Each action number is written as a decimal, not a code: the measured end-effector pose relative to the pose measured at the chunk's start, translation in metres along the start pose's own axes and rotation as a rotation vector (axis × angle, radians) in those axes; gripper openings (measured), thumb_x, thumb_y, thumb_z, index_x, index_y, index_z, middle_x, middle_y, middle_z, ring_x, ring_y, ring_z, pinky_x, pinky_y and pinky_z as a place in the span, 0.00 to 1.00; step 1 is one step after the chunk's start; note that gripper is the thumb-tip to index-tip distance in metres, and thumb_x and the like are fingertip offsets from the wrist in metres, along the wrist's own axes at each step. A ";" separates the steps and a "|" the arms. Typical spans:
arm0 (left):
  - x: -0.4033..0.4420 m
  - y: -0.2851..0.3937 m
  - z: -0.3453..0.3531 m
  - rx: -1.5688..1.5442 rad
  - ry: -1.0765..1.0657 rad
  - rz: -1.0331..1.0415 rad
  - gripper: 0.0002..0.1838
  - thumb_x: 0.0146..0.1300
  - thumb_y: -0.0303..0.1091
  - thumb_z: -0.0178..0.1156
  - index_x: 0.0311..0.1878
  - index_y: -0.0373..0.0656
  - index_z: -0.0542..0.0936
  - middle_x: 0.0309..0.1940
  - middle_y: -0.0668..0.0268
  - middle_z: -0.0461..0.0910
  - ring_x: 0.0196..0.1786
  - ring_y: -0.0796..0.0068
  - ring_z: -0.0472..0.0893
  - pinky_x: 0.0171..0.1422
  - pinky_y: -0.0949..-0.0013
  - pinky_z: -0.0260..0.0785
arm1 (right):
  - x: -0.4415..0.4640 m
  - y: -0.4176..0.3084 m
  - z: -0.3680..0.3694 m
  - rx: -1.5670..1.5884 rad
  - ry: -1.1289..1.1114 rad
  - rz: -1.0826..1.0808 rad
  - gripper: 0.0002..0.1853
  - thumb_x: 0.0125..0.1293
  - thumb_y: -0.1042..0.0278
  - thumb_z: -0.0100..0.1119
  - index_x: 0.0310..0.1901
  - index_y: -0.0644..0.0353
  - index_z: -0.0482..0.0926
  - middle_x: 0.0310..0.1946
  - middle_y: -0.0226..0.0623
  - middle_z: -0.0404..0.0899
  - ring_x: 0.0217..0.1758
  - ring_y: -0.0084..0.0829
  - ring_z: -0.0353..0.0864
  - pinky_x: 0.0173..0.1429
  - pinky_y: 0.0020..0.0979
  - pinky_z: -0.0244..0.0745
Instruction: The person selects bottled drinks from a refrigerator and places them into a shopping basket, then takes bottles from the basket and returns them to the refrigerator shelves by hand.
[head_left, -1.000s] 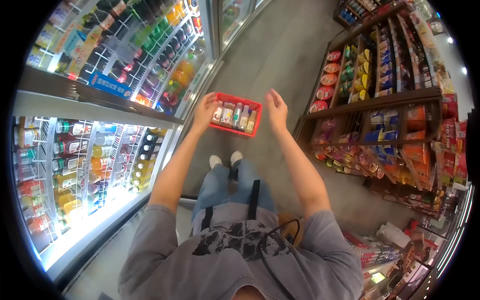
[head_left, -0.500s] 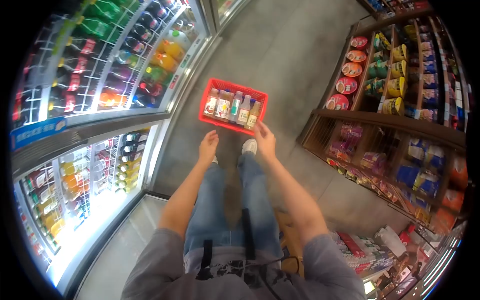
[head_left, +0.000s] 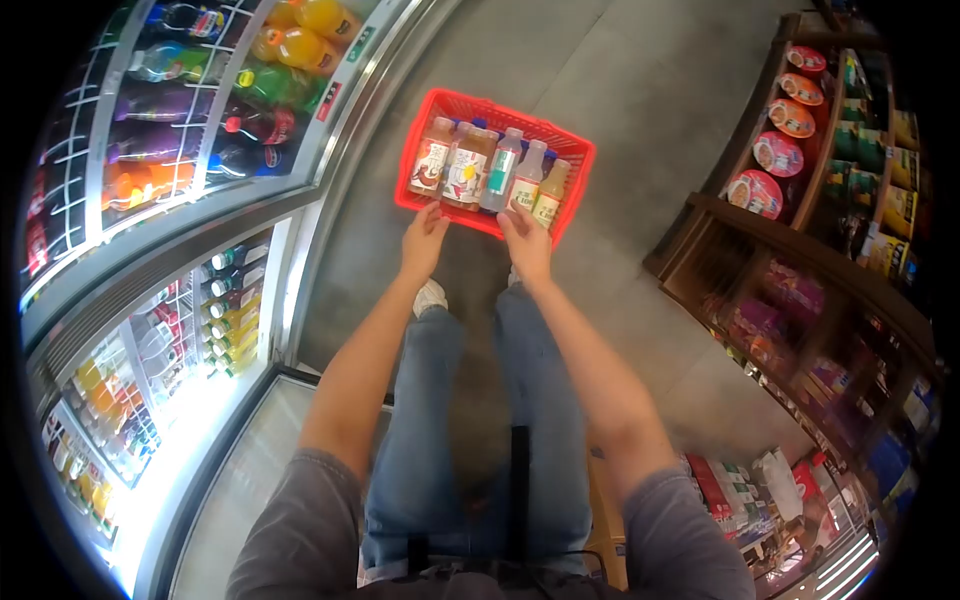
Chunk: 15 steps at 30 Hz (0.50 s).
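Note:
A red plastic shopping basket point(head_left: 575, 135) is on the floor in front of my feet. Inside it stand several labelled drink bottles: a brown one point(head_left: 431, 160) at the left, a wider one point(head_left: 468, 170), one with a green label point(head_left: 500, 175), and two pale ones at the right, the last a yellowish bottle point(head_left: 548, 198). My left hand point(head_left: 425, 242) has its fingers closed at the basket's near rim. My right hand point(head_left: 526, 245) is closed over that same rim further right, its fingertips beside the pale bottle point(head_left: 526, 180). The undersides of both grips are hidden.
To the left a lit drinks fridge point(head_left: 170, 215) holds rows of bottles, and its glass door point(head_left: 245, 470) stands open near my left side. A brown wooden shelf point(head_left: 800, 230) with cup noodles point(head_left: 778, 153) and snack packets runs along the right. Cartons lie behind my right leg.
My left hand has moved forward to the basket's near rim. My right hand has shifted left along the rim. The basket and bottles appear larger and nearer as the view has moved down.

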<state>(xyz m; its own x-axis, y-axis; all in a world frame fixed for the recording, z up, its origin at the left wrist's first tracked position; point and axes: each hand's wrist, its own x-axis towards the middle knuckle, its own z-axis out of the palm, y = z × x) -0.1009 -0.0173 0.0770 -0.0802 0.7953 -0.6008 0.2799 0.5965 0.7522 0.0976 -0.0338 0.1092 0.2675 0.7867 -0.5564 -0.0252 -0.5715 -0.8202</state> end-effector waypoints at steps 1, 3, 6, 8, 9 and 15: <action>0.017 -0.011 0.003 0.049 -0.001 0.009 0.25 0.69 0.34 0.61 0.66 0.37 0.72 0.60 0.53 0.78 0.62 0.67 0.78 0.65 0.67 0.69 | 0.015 0.012 0.008 -0.039 -0.015 -0.013 0.30 0.66 0.61 0.66 0.64 0.73 0.71 0.54 0.57 0.81 0.58 0.38 0.82 0.62 0.33 0.75; 0.049 -0.035 0.010 0.054 0.006 0.010 0.25 0.69 0.35 0.61 0.66 0.36 0.71 0.60 0.53 0.78 0.61 0.66 0.78 0.65 0.67 0.69 | 0.040 0.038 0.022 -0.117 -0.043 -0.030 0.33 0.65 0.58 0.68 0.63 0.75 0.71 0.53 0.58 0.81 0.56 0.39 0.83 0.61 0.34 0.76; 0.090 -0.056 0.019 0.138 0.013 0.027 0.26 0.69 0.35 0.61 0.67 0.35 0.70 0.60 0.52 0.78 0.61 0.66 0.78 0.66 0.66 0.68 | 0.073 0.073 0.041 -0.239 -0.050 -0.066 0.36 0.63 0.54 0.69 0.64 0.74 0.71 0.53 0.58 0.81 0.56 0.39 0.84 0.58 0.34 0.77; 0.114 -0.074 0.026 0.218 0.009 0.028 0.27 0.69 0.35 0.61 0.68 0.35 0.70 0.60 0.52 0.78 0.61 0.66 0.78 0.66 0.66 0.68 | 0.086 0.071 0.050 -0.243 -0.080 -0.004 0.36 0.62 0.54 0.69 0.63 0.74 0.71 0.52 0.57 0.82 0.55 0.38 0.84 0.57 0.33 0.78; 0.127 -0.087 0.030 0.155 0.023 0.054 0.26 0.69 0.38 0.60 0.66 0.35 0.71 0.57 0.51 0.79 0.59 0.62 0.79 0.64 0.65 0.69 | 0.092 0.074 0.055 -0.244 -0.106 0.050 0.36 0.62 0.53 0.70 0.63 0.74 0.72 0.51 0.55 0.82 0.54 0.37 0.84 0.55 0.33 0.78; 0.132 -0.097 0.044 0.046 0.009 -0.006 0.25 0.72 0.41 0.54 0.64 0.31 0.72 0.53 0.48 0.80 0.54 0.59 0.80 0.58 0.62 0.70 | 0.119 0.129 0.099 0.052 -0.088 0.085 0.34 0.62 0.56 0.70 0.62 0.72 0.71 0.50 0.49 0.83 0.53 0.33 0.84 0.56 0.30 0.76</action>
<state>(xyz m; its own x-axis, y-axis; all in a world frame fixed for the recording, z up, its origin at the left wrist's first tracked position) -0.0967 0.0249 -0.0871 -0.0907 0.7928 -0.6027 0.3234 0.5958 0.7351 0.0309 0.0094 -0.0761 0.1770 0.7544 -0.6321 -0.0951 -0.6261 -0.7739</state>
